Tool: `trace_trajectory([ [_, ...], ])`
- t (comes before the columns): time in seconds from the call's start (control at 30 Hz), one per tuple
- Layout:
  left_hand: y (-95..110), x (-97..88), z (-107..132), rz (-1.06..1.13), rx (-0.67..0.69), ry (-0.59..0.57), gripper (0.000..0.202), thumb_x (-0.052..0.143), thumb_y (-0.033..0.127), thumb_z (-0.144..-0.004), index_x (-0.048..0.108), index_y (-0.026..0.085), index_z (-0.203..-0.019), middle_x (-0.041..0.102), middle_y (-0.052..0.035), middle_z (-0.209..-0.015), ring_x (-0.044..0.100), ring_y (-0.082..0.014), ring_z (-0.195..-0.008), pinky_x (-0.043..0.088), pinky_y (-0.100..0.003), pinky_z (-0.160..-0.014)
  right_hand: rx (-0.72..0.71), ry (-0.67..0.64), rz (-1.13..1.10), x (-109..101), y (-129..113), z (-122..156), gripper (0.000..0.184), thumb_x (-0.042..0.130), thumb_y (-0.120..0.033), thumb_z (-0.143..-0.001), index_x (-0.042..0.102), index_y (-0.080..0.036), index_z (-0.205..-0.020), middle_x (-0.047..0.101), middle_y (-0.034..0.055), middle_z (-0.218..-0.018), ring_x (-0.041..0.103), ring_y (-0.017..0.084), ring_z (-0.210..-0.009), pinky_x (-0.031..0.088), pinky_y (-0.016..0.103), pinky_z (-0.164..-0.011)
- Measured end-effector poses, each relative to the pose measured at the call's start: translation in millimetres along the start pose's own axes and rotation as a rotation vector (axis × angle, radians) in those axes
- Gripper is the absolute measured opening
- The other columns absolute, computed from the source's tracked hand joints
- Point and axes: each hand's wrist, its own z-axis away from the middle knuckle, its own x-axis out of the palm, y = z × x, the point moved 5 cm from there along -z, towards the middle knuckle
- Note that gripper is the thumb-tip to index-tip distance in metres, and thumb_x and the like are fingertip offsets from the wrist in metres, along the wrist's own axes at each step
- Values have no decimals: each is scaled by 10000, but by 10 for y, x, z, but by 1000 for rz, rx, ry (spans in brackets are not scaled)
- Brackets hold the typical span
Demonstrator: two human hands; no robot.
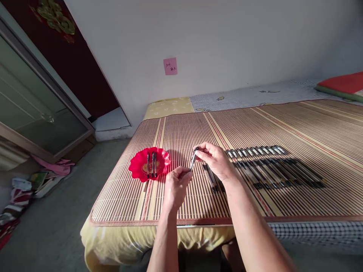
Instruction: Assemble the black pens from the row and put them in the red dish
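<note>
Both hands hold one pen [193, 159] above the bamboo mat. My left hand [178, 182] pinches its lower end, and my right hand [213, 156] grips its dark capped top end. To the left, a red scalloped plate [136, 169] carries three pens [153, 164] lying side by side. Partly under my right hand and forearm lie a few loose pens [210, 177]. Right of that forearm is a row of several black pens [279, 172]. Behind them runs a row of several dark pen caps [255, 151] with pale labels.
The striped bamboo mat [121, 204] covers a bed with a yellow sheet [113, 241] hanging over its front edge. A pink note [170, 66] is stuck on the wall. Red folded bedding [344, 85] lies far right. Left stand a glass-panelled door [36, 94] and items on the floor [42, 183].
</note>
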Motion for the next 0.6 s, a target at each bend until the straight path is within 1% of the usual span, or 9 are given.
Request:
trace_trajectory([
  [0.07, -36, 35, -7, 13, -19, -20, 207, 755, 364, -803, 738, 168, -868, 663, -7, -684, 566, -138, -627, 424, -247, -591, 22, 30, -4, 13, 63, 0, 335, 802, -465, -833, 744, -180, -998, 725, 34, -866, 699, 161, -763, 632, 320, -714],
  [0.13, -69, 43, -21, 39, -24, -11, 239, 765, 359, -806, 721, 166, -940, 679, -8, -694, 589, -141, -633, 442, -247, -600, 65, 35, 19, 46, 130, 7, 370, 783, -507, -853, 741, -176, -1014, 737, 42, -866, 708, 164, -744, 623, 314, -686],
  [0.17, -83, 24, -31, 44, -21, 12, 260, 766, 361, -811, 711, 165, -971, 690, -12, -708, 606, -144, -642, 458, -250, -609, 91, 9, 43, 75, 163, 12, 374, 771, -520, -867, 740, -176, -1011, 745, 49, -866, 716, 168, -743, 619, 313, -678],
  [0.23, -106, -88, -53, 19, -6, 115, 281, 763, 377, -806, 700, 166, -980, 700, -20, -732, 626, -152, -649, 478, -257, -607, 132, -75, 97, 132, 218, 23, 362, 761, -519, -883, 741, -177, -1001, 764, 66, -883, 737, 180, -757, 613, 317, -681],
  [0.3, -102, -297, -74, -55, 19, 251, 274, 749, 400, -795, 703, 168, -935, 697, -24, -742, 626, -157, -641, 479, -260, -590, 136, -131, 142, 151, 257, 28, 347, 769, -503, -878, 739, -176, -991, 771, 76, -901, 746, 186, -765, 612, 327, -690],
  [0.4, -32, -742, -94, -245, 32, 452, 278, 731, 423, -767, 726, 172, -885, 702, -26, -722, 639, -178, -641, 481, -274, -590, 90, -98, 198, 89, 285, 10, 354, 764, -508, -869, 732, -165, -948, 752, 68, -852, 731, 179, -725, 601, 328, -669],
  [0.43, 5, -894, -104, -342, 17, 495, 286, 720, 432, -771, 740, 174, -892, 717, -31, -726, 656, -191, -652, 488, -283, -602, 78, -83, 213, 64, 289, 3, 362, 756, -516, -870, 731, -161, -937, 745, 67, -835, 725, 177, -710, 596, 325, -655],
  [0.53, 125, -1267, -168, -698, -73, 545, 260, 656, 412, -819, 759, 182, -884, 740, -33, -721, 686, -219, -678, 480, -300, -627, 57, -50, 232, 7, 283, -14, 383, 743, -534, -866, 729, -156, -929, 746, 76, -824, 718, 180, -691, 583, 321, -628],
  [0.6, 173, -1414, -244, -815, -116, 536, 200, 668, 366, -807, 748, 183, -817, 748, -45, -725, 698, -238, -704, 459, -306, -631, 43, -36, 230, -12, 262, -18, 388, 742, -544, -858, 726, -161, -916, 746, 75, -810, 718, 183, -683, 574, 317, -612],
])
